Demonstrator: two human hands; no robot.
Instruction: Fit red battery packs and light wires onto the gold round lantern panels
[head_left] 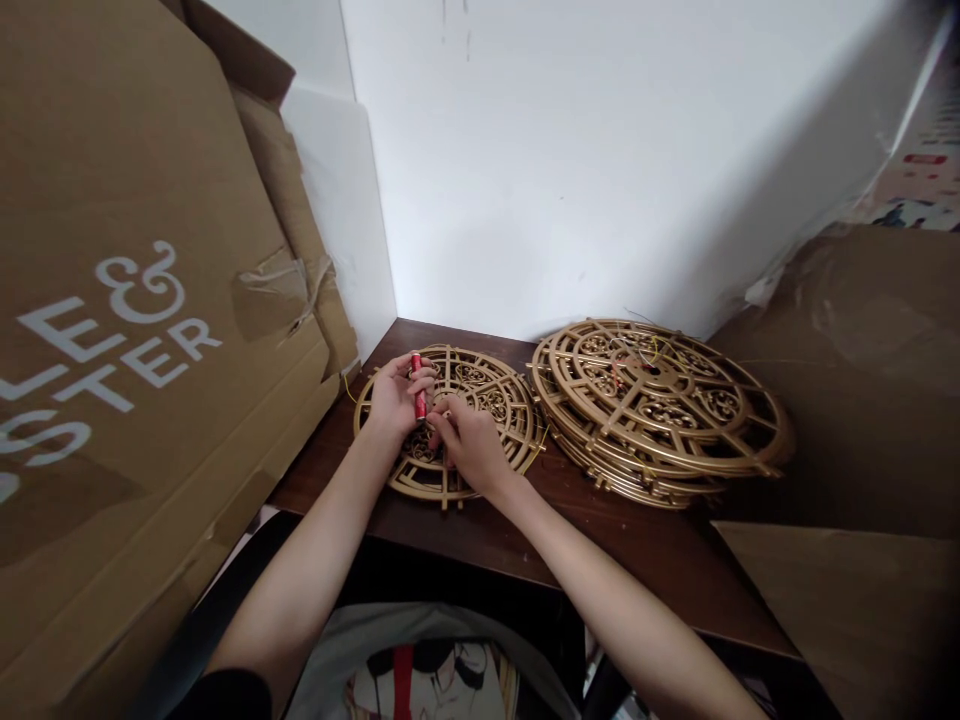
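A round gold openwork disc [491, 400] lies flat on the dark wooden table [525, 530] in front of me. My left hand [396, 398] rests over the disc's left part with its fingers closed round a small red cylinder [418, 386] held upright. My right hand [471, 445] sits just right of it on the disc's middle, fingers pinched together near the red cylinder's lower end; what they pinch is too small to make out. A thin yellow wire [348, 388] shows at the disc's left edge.
A stack of several like gold discs [660, 405] lies to the right on the table, with thin wires at its centre. Large cardboard boxes [127, 330] stand at the left, and brown cardboard [862, 380] crowds the right. A white wall is behind.
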